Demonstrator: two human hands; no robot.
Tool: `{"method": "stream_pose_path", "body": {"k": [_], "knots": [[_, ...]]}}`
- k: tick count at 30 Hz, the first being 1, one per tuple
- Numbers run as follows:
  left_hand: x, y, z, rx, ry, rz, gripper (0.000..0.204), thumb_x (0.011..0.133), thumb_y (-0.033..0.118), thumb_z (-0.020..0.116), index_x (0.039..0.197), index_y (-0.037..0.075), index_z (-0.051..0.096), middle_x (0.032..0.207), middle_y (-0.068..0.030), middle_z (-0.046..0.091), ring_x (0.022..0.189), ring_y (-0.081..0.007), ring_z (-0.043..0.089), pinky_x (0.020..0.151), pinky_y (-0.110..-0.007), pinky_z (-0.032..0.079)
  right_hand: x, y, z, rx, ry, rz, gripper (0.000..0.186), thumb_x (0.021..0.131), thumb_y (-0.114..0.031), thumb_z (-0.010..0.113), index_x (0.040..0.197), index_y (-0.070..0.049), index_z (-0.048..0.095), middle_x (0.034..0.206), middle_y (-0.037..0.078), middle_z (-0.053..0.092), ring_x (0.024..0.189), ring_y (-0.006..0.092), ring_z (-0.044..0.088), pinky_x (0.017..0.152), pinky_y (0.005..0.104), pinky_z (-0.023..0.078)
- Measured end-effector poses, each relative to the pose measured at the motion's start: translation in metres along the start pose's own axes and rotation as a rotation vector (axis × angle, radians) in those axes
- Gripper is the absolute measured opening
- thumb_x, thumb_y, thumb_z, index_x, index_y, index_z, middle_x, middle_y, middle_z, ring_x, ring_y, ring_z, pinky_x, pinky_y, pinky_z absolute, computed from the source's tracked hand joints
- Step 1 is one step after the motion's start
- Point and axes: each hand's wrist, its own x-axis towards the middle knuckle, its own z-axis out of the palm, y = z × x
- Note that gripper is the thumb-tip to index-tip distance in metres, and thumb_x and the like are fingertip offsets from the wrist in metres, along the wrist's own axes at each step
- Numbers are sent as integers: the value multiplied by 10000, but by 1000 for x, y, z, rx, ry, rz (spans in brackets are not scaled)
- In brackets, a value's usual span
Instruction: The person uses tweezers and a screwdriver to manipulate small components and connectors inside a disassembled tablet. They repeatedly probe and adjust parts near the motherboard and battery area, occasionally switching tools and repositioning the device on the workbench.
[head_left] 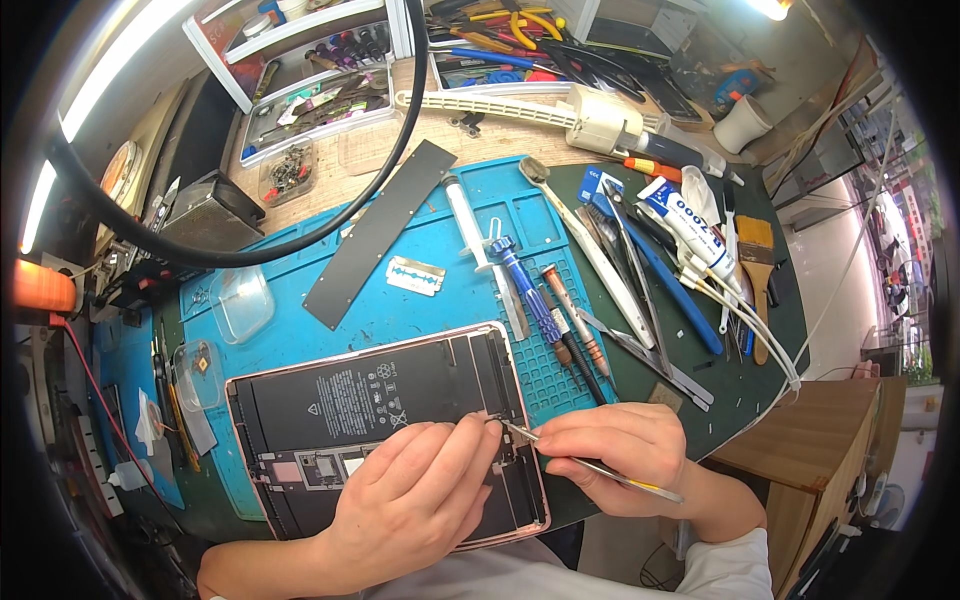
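Note:
An opened tablet (380, 390) with a pink rim and large black battery lies on the blue mat. My left hand (415, 475) rests over its lower middle, fingers curled and pressed together near the right-side components; what is between the fingertips is too small to make out. My right hand (610, 455) grips slim metal tweezers (640, 483) with a yellow patch, their tip beside my left fingertips at the tablet's right part.
The blue mat (250, 380) holds a black plate (375, 235), razor blade (416, 275), syringe (465, 215), screwdrivers (530, 290) and plastic boxes (241, 303). Several tools, a brush (755, 260) and white cables lie rightward. A black lamp ring (230, 250) arches over the left side.

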Motion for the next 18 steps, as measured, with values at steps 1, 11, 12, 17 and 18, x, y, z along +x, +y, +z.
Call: {"method": "stream_pose_path", "body": {"k": [1,11,12,17,18], "knots": [[0,0,0,2,1,1,529,856,209,743,1330,-22,698,1377,-113,623,1169,-217,615,1073,-369,504,0,0,0,-2,0,-1,217,843,-65,871,1026,-12,767,979,123,792,810,264,785,674,319,630],[0,0,1,-3,18,-5,522,858,203,739,1329,-20,703,1374,-111,625,1164,-211,618,1071,-365,503,0,0,0,-7,3,-6,226,838,-69,876,1030,-14,771,978,123,795,801,264,785,666,319,629],[0,0,1,-3,19,-6,520,859,201,738,1330,-18,703,1376,-110,624,1165,-210,618,1071,-365,504,0,0,1,-7,5,-5,229,836,-68,877,1032,-14,771,979,123,795,801,263,785,664,318,628],[1,1,1,-13,19,-10,519,850,185,736,1329,-11,704,1375,-104,620,1157,-206,625,1065,-365,506,0,1,1,-5,6,-4,237,831,-68,881,1035,-17,773,983,121,797,799,258,785,656,313,623],[1,1,1,-20,20,-12,519,847,180,736,1329,-10,704,1374,-103,619,1154,-205,627,1062,-366,507,0,1,1,-5,6,-4,236,832,-68,881,1035,-17,773,984,120,797,799,258,785,655,313,623]]}}
